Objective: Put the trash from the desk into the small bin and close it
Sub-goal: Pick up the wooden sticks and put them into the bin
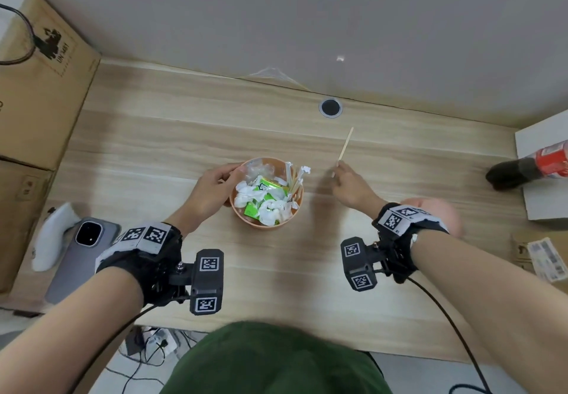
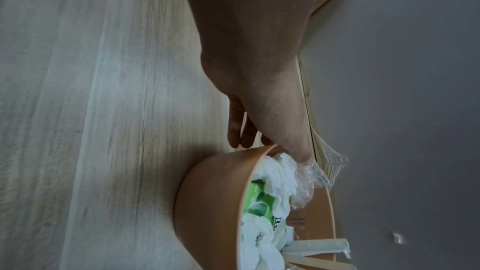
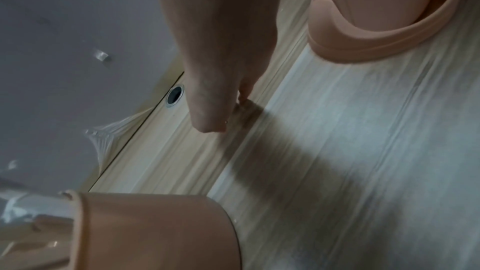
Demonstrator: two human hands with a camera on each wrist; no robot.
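Both wrists fill the lower frame. Left hand (image 1: 212,189) grips the small bin (image 1: 264,223) at centre — crammed with tissue and green wrappers. Right of it, right hand (image 1: 350,186) pinches a wooden stick (image 1: 345,147); bin lid (image 3: 389,13) lies far right.

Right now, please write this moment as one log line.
left hand: holds bin rim | right hand: pinches wooden stick on desk | lid: off
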